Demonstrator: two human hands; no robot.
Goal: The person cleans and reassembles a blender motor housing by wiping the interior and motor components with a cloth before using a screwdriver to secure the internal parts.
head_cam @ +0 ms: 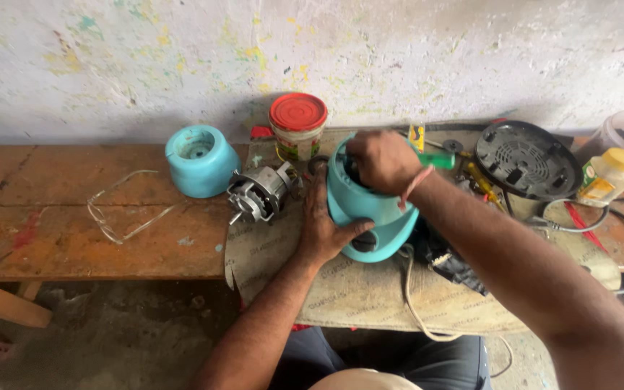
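My left hand (324, 230) is clamped around the lower side of the turquoise mixer housing (367, 209), thumb pressed beside its dark knob (365, 242), holding it on the cardboard sheet (370, 289) that covers this end of the wooden bench (74, 217). My right hand (382, 162) sits on top of the housing with the fingers curled down into its open top; whether they pinch anything inside I cannot tell, since the rim hides the fingertips. Just left of the housing lies the bare electric motor (260, 193), and beyond it a second turquoise shell (201, 160). A red-lidded jar (297, 126) stands behind, near the wall. The black vented base plate (527, 160) lies well to the right, beside a yellow-capped bottle (610, 175).
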